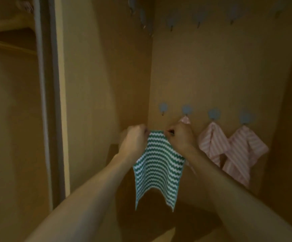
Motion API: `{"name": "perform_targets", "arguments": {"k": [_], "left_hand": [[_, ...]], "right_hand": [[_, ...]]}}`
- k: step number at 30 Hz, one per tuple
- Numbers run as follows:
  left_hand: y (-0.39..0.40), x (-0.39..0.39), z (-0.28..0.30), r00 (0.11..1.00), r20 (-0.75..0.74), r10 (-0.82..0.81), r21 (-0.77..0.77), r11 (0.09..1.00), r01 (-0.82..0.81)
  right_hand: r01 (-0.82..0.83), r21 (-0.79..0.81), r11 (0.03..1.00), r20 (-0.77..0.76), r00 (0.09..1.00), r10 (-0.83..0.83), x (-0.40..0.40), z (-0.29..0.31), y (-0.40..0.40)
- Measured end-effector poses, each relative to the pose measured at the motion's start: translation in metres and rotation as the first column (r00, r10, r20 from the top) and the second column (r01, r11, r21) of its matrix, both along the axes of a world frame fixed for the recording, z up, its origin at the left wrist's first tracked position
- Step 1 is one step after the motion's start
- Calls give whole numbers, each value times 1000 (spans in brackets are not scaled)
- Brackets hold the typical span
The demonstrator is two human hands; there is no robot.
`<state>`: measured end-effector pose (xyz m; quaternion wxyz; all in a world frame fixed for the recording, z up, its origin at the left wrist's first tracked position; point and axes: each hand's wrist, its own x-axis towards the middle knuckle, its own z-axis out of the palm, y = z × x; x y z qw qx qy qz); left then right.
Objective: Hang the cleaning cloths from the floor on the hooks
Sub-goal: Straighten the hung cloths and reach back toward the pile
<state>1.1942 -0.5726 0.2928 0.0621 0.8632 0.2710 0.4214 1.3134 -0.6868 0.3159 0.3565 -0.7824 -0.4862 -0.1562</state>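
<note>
Two hands pinch the top edge of a green cloth, the left hand at one corner and the right hand at the other, fingers curled tight on the fabric. It looks light, soft and limp, so it is best held near the top edge, where a hanging loop may sit, though none shows. It has green and white zigzag stripes and hangs just below the free hook, left of three pink cloths already hung.
</note>
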Motion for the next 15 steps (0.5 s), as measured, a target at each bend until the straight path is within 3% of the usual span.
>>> {"name": "perform_targets", "arguments": {"k": [3, 9, 15], "left_hand": [[28, 31, 8, 997, -34, 66, 23, 998, -66], [70, 91, 20, 997, 79, 1, -13, 1000, 0], [106, 153, 34, 996, -20, 85, 108, 991, -82]], "right_hand": [[13, -11, 1000, 55, 998, -12, 29, 10, 31], [54, -50, 997, 86, 995, -50, 94, 19, 83], [233, -24, 972, 184, 957, -225, 143, 30, 121]]}}
